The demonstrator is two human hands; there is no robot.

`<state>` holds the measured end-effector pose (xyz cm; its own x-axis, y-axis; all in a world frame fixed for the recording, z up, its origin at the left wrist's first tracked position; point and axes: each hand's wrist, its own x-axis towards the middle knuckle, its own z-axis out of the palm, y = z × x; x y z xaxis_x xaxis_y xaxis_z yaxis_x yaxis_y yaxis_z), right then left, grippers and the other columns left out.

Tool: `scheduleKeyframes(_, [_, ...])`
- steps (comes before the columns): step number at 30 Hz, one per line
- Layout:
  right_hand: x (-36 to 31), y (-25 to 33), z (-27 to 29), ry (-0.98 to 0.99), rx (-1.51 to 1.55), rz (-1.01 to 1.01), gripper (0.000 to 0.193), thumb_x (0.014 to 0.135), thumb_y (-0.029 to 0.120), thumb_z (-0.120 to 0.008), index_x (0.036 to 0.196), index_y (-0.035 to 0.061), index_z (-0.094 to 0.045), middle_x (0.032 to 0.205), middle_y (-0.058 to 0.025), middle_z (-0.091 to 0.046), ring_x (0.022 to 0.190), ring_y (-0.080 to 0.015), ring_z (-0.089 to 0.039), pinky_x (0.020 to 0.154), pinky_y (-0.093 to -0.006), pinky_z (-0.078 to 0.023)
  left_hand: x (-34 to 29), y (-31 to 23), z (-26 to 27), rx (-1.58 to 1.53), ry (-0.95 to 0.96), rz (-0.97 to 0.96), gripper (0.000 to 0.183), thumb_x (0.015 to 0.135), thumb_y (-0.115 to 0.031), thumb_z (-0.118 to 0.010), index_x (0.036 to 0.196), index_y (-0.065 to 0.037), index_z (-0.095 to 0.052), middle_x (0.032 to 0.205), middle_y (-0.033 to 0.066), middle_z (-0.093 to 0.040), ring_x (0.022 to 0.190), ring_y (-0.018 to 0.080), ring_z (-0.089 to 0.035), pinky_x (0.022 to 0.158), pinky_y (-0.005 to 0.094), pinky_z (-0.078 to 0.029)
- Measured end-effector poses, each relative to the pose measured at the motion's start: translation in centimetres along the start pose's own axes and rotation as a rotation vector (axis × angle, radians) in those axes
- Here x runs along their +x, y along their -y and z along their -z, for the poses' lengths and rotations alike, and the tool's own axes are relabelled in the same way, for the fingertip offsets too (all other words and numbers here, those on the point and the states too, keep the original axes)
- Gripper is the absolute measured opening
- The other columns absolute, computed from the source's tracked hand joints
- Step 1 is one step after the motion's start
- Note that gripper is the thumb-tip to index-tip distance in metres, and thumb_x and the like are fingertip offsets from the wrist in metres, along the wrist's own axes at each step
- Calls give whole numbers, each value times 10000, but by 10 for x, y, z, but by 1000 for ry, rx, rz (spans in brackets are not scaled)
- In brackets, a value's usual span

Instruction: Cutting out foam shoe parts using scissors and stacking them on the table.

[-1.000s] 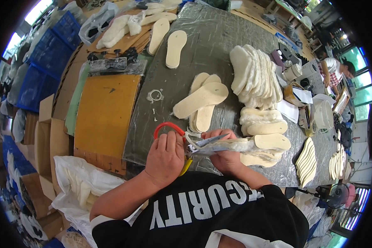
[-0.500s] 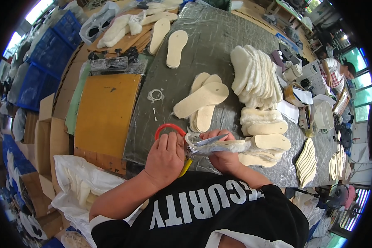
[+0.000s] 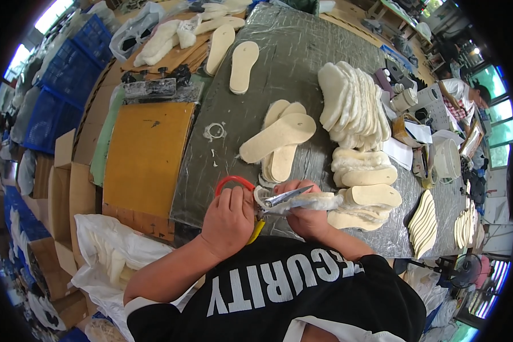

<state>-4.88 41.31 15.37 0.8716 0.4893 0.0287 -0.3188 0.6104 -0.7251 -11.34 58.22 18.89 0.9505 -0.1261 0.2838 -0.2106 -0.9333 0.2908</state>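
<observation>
My left hand (image 3: 229, 215) is closed round the red and yellow handles of a pair of scissors (image 3: 285, 196). Its blades point right, along the edge of a fleecy insole (image 3: 320, 203). That insole is pinched in my right hand (image 3: 309, 220), whose fingers are partly hidden by it. A thin curl of pale trimming (image 3: 260, 195) hangs beside the scissors' pivot. Just beyond my hands, several cream insoles (image 3: 285, 135) lie crossed over each other. To the right of my right hand sits a small pile of insoles (image 3: 373, 195), close to the held one.
Plastic film covers the dark table (image 3: 308, 51). A tall row of fleecy insoles (image 3: 353, 105) stands at the right, with tubs and a carton (image 3: 407, 130) beyond. At the left are an orange board (image 3: 145, 159) and a white bag (image 3: 117, 251). A person (image 3: 461, 102) sits far right.
The scissor blades have come closer together along the insole's edge. The held insole and the red handle have shifted slightly; both hands stay in nearly the same place.
</observation>
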Motion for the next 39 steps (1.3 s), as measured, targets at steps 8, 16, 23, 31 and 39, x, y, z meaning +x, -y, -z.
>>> scheduleKeyframes(8, [0,-3,2,-42,7,-21,297,691,3,-703,873,91,-485,901,-92,-553,942,-265,-521,913,-437,-388,9,3,-1,132,-60,-79,156,813,-81,-512,903,44,-538,827,99,-480,762,219,-493,644,313,-452])
scheduleKeyframes(16, [-1,-3,10,40,-61,-73,277,717,23,-681,906,76,-486,936,-117,-551,1013,-306,-522,900,-441,-428,0,3,-4,59,-37,-72,129,798,-69,-516,868,39,-530,817,97,-485,750,225,-498,627,320,-461])
scheduleKeyframes(23, [7,19,-6,61,46,-39,271,744,-75,-559,986,32,-504,1053,-128,-572,968,-248,-582,854,-376,-471,-7,6,-5,55,-25,-49,129,799,-72,-525,874,33,-522,829,102,-490,762,236,-504,634,333,-467])
scheduleKeyframes(31, [-3,2,17,-8,-208,-93,171,794,30,-561,956,59,-516,998,-152,-549,1012,-344,-574,871,-491,-473,0,-2,-2,166,-34,-15,161,810,-75,-511,924,38,-527,857,103,-484,792,239,-491,688,335,-454])
scheduleKeyframes(39, [-1,3,12,58,-195,-29,181,789,12,-544,964,49,-513,992,-142,-546,1013,-334,-571,870,-481,-474,-1,-4,-3,25,-37,57,128,824,-74,-489,895,27,-525,838,110,-474,785,243,-490,684,342,-449])
